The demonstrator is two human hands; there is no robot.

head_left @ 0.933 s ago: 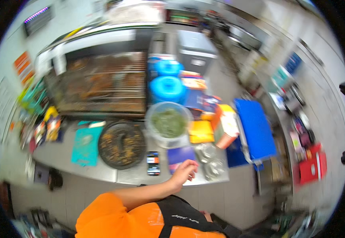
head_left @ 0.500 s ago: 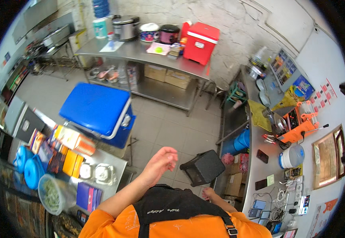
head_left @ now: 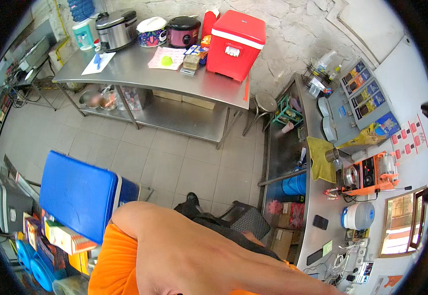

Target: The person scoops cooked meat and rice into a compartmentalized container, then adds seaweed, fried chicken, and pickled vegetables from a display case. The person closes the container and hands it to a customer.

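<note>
My bare left arm (head_left: 189, 246) crosses the lower part of the view, very close, with its orange sleeve (head_left: 110, 260) at the left. It runs out at the lower right, and the hand at its end does not show. Beyond the arm, a small patch of skin, seemingly part of my right hand or forearm (head_left: 252, 238), shows beside the black apron (head_left: 214, 225); its fingers are hidden. Closest to it is a black plastic stool (head_left: 251, 222) on the tiled floor, partly covered by my arm and apron. Nothing held can be made out.
A blue cooler box (head_left: 78, 191) stands at my left. Ahead, a steel table (head_left: 125, 71) carries cookers and a red cooler box (head_left: 236, 46). Along the right, a steel counter (head_left: 302, 250) holds phones, cables and an orange sealing machine (head_left: 371, 174). A round stool (head_left: 264, 102) stands in the far corner.
My left arm has risen close to the view and swung across to the right, its hand leaving sight. The view has shifted, and my right hand is now mostly covered.
</note>
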